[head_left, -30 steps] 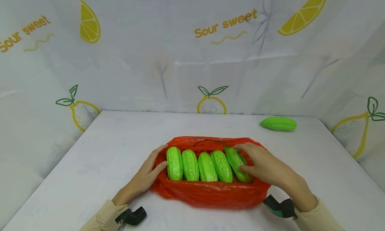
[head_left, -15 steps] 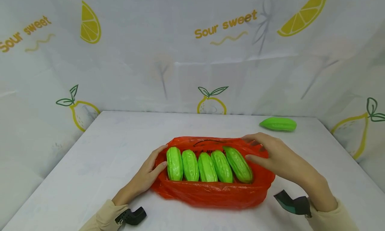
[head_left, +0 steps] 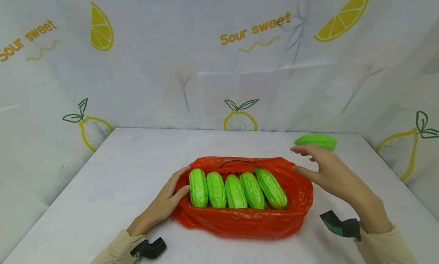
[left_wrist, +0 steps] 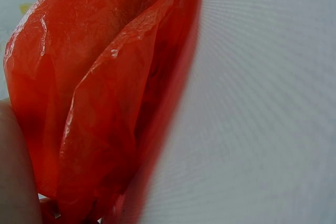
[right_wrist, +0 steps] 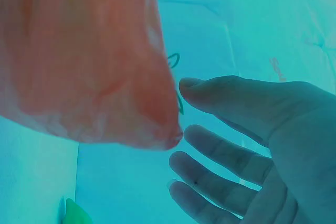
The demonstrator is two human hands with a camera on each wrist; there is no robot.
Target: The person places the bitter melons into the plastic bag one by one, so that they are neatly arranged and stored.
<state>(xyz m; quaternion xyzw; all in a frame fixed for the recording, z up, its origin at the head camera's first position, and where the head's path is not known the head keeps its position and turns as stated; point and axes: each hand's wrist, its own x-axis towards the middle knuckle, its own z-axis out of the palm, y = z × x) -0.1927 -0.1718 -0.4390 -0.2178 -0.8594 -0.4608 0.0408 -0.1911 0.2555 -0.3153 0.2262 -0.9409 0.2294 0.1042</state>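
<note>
A red plastic bag (head_left: 240, 222) lies with its mouth open at the middle of the table. Inside it, several bright green, ribbed bitter melons (head_left: 236, 191) sit side by side in a row. At the bag's left end, my left hand (head_left: 168, 195) holds the rim between thumb and fingers; the left wrist view shows red plastic (left_wrist: 105, 93) beside a bit of finger or thumb (left_wrist: 16, 166). My right hand (head_left: 329, 172), fingers loosely bent and holding nothing, hovers just off the bag's right end. In the right wrist view its thumb and fingers are spread apart.
A single bitter melon (head_left: 317, 140) lies near the table's back right edge, beyond my right hand. The white table (head_left: 120, 161) meets a lemon-printed curtain (head_left: 192, 84) at the back. Each wrist carries a black device (head_left: 149, 248).
My right hand has let go of the rightmost bitter melon in the bag, then moved right and back, out over the bag's rim. The left hand has stayed in place.
</note>
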